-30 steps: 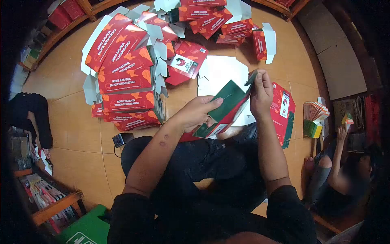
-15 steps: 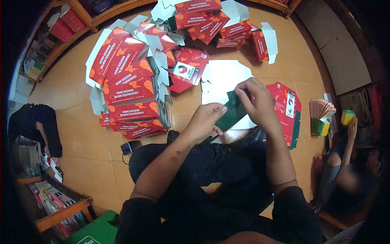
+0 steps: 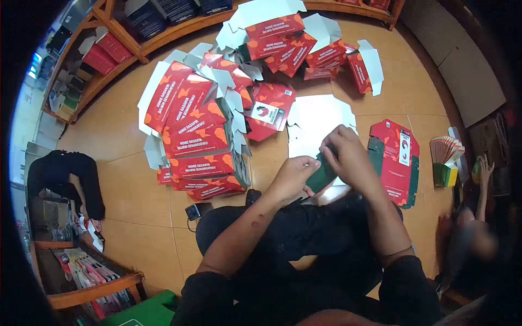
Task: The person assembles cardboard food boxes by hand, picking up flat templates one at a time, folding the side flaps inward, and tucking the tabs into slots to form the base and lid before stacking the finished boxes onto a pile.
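A cardboard box blank with a white inner side point(image 3: 319, 114) lies unfolded on the floor in front of my lap. My left hand point(image 3: 293, 176) pinches the edge of its dark green panel point(image 3: 324, 175) between thumb and fingers. From the other side my right hand point(image 3: 350, 157) has its fingers bent down over the same panel, closed on its upper part. The panel stands up between the two hands, partly hidden by them. Just right of my right hand, a flat red box blank point(image 3: 394, 163) with green edges rests on the floor.
Red folded boxes point(image 3: 201, 142) are heaped at the left, with more red boxes point(image 3: 277, 46) at the back. A small black device point(image 3: 192, 212) sits by my left knee. One person point(image 3: 65, 179) bends over at far left; another person's hand point(image 3: 484, 171) is at far right.
The whole view has shifted, so things appear further right and lower. Both hands stay on the green panel, with little change in grip. At far right, the other person's hand has turned and opened.
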Action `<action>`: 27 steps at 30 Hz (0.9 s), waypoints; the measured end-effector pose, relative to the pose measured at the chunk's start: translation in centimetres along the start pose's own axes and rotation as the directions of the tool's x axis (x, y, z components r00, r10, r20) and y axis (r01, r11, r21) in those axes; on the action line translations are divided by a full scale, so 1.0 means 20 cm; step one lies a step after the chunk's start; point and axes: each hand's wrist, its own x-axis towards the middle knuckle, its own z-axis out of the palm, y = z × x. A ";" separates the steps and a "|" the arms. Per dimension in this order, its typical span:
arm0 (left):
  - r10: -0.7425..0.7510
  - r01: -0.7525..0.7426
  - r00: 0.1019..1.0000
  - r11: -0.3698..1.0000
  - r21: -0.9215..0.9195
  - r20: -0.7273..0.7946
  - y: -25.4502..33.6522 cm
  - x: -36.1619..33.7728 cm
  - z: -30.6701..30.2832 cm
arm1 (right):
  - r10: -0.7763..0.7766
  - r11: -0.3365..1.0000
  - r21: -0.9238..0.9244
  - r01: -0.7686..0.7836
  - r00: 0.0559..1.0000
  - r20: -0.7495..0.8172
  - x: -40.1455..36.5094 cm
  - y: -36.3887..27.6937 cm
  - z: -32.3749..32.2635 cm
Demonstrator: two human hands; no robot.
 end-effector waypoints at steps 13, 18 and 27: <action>0.098 -0.101 0.995 0.989 0.109 0.033 0.04 -0.01 -0.04 | -0.070 0.992 0.101 0.070 0.998 -0.005 0.01 -0.03 -0.01; 0.076 -0.090 0.995 0.973 0.215 0.069 0.13 -0.07 -0.04 | -0.071 0.996 0.071 0.062 0.989 0.131 0.00 0.02 -0.07; 0.656 -0.279 0.719 0.574 0.770 -0.228 0.27 -0.30 0.13 | 0.319 0.856 0.398 -0.330 0.943 0.097 0.02 0.17 -0.17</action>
